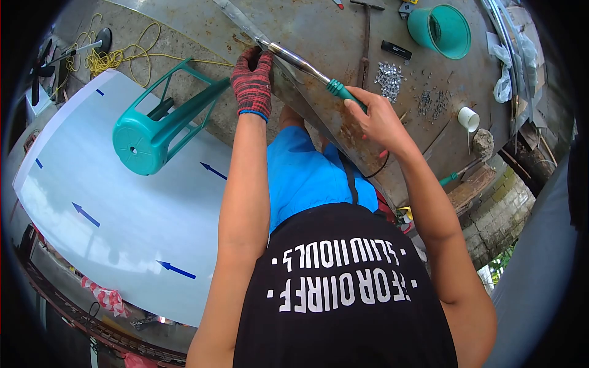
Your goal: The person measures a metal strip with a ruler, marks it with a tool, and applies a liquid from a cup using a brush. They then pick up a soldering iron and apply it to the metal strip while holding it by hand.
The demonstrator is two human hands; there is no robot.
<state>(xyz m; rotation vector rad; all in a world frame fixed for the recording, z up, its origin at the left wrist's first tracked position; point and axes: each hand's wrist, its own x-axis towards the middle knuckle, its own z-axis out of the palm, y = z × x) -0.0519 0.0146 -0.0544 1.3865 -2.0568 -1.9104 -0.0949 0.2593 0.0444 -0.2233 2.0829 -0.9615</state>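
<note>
My right hand (379, 119), bare, is wrapped around the green handle of a soldering iron (300, 61). The iron's thick silver barrel points up and left, its tip touching or just above a long, narrow sheet-metal strip (242, 23). A red and black knit glove covers my left hand (252, 86), whose fingers are curled at the strip's edge beside the tip. What lies under those fingertips is partly hidden.
Rivets (389, 81), a teal bucket (439, 30), a white cup (468, 119) and a hammer (366, 43) are on the stained metal sheet (319, 24). Left are a green stool (147, 138), yellow rope (104, 61) and a white panel (123, 214) with blue arrows.
</note>
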